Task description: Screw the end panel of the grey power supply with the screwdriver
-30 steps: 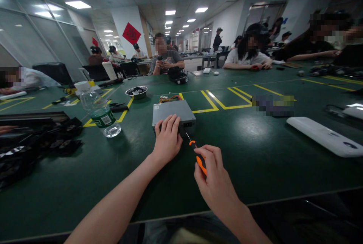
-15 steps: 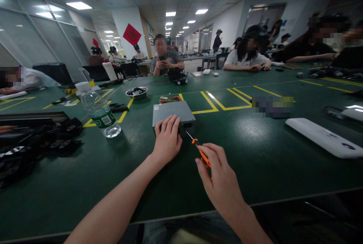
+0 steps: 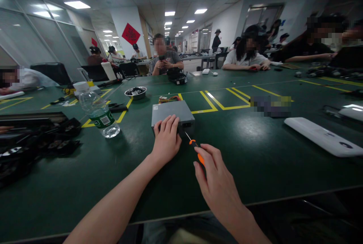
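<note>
My left hand is resting on the near edge of the grey metal box, its fingers lying close together over the top — thumb tucked at the front face. My right hand is pinching the orange-and-black screwdriver between thumb and fingers, the shaft pointing up at the box's front; whether the tip is touching, I cannot tell. Coloured wires are bunching behind the box — a clear bottle is standing left of it.
</note>
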`<act>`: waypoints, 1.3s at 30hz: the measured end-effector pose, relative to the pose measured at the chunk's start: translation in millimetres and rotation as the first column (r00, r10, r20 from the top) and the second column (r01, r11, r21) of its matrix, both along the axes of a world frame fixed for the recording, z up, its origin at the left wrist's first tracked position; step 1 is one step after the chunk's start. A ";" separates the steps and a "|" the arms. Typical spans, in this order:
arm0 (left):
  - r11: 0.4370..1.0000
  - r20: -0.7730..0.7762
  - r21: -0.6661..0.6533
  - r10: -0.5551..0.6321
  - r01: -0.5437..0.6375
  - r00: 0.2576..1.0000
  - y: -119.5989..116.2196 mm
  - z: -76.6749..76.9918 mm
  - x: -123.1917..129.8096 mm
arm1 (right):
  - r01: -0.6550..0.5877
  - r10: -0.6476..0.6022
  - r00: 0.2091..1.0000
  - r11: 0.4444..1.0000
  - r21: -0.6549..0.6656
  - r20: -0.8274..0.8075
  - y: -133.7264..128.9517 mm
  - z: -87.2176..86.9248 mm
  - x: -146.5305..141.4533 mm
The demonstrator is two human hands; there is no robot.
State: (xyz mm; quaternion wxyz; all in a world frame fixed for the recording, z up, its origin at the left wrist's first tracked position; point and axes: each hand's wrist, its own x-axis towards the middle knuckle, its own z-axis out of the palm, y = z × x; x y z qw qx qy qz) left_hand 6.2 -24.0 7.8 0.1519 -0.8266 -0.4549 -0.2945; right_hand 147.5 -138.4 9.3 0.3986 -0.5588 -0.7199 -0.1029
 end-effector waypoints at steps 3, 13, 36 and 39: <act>1.000 0.018 0.001 -0.002 0.002 1.000 1.6 0.2 -0.2 | -0.037 0.037 0.999 0.999 0.020 0.001 -1.4 -0.4 -4.8; 0.999 0.119 0.015 0.040 -0.042 0.992 8.4 2.9 5.1 | -0.018 0.018 1.000 1.000 -0.024 -0.010 1.0 0.4 1.3; 0.995 0.127 0.020 0.090 -0.094 0.988 11.7 1.2 8.2 | 0.009 -0.013 0.995 0.999 -0.048 -0.096 5.6 -3.3 4.4; 0.995 0.132 0.020 0.098 -0.101 0.986 11.5 1.8 9.2 | 0.018 -0.026 0.991 0.998 -0.062 -0.130 5.5 -2.1 5.7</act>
